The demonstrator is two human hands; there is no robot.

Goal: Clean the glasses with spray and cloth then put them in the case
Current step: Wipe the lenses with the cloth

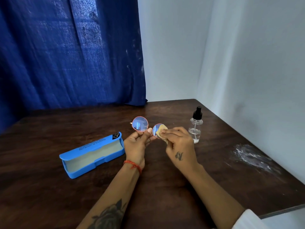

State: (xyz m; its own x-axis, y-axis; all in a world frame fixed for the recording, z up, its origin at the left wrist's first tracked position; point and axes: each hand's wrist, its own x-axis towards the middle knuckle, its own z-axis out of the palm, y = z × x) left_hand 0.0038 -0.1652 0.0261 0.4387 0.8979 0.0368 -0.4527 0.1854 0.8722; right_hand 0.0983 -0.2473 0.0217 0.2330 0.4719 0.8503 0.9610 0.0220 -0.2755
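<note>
The right hand pinches a tan cloth against the right lens of the round glasses. The left hand grips the frame near the bridge, above the table. The blue case lies open to the left; the spray bottle stands just right.

Left hand: bare, no rings seen. A red thread band, with a loose knotted end, was tied round the left wrist. A large dark tattoo, a rose-like flower with leaves, covered the left forearm near the lower edge of view. Right hand: bare, with a small dark script-like tattoo on its back. A white sleeve covered the right arm near the elbow. Both forearms were otherwise uncovered.
</note>
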